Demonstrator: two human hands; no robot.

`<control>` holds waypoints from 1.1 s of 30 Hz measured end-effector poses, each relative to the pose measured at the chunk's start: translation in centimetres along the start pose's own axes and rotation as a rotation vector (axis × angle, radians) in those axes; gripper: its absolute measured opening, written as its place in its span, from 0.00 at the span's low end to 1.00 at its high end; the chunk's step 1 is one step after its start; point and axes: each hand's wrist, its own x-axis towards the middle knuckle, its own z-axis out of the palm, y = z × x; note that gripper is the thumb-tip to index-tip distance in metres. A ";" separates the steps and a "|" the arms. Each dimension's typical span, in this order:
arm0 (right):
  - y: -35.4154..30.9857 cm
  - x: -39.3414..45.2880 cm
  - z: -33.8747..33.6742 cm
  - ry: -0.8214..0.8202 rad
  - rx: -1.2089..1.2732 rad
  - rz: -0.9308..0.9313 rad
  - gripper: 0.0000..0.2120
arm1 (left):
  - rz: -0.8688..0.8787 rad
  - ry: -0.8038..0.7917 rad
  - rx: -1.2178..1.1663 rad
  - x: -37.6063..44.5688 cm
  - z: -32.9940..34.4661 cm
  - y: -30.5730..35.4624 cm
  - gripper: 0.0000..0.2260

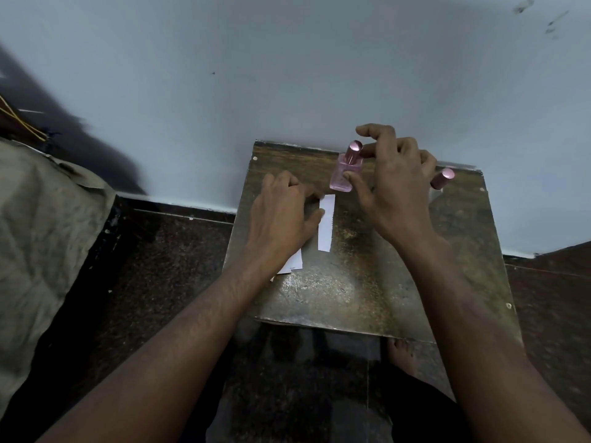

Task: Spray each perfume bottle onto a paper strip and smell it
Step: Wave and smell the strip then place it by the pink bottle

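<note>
right hand (395,183) around pink perfume bottle (343,174): thumb on glass body, fingers curled near pink cap (354,150), grip looks loose. left hand (283,209) flat, fingertips on paper strip (326,222). strip just in front of bottle, long axis running toward bottle, left hand nearer. bottle upright at back of wooden stool (367,282). count: two bottles, second (443,179) mostly hidden right of first; strips: one clear, more under left wrist (292,263), number unclear.

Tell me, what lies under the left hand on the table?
Under the left hand lie white paper strips, whose ends stick out near the wrist. How many strips is hidden. One separate strip lies beside the fingers on the table.
</note>
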 end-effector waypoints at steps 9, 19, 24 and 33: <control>0.0 -0.2 0.3 -0.031 -0.028 -0.022 0.31 | 0.027 0.038 -0.041 1.2 -0.2 -1.1 0.15; 0.2 -0.2 0.7 -0.065 -0.009 -0.028 0.30 | 0.049 0.008 -0.039 0.5 -0.1 -0.5 0.14; 0.6 -0.5 1.2 -0.085 -0.001 -0.027 0.29 | 0.039 0.003 -0.001 0.1 -0.3 -0.4 0.16; 1.1 -0.6 1.2 -0.138 0.049 -0.027 0.27 | 0.032 -0.007 0.036 -0.2 -0.1 -0.1 0.18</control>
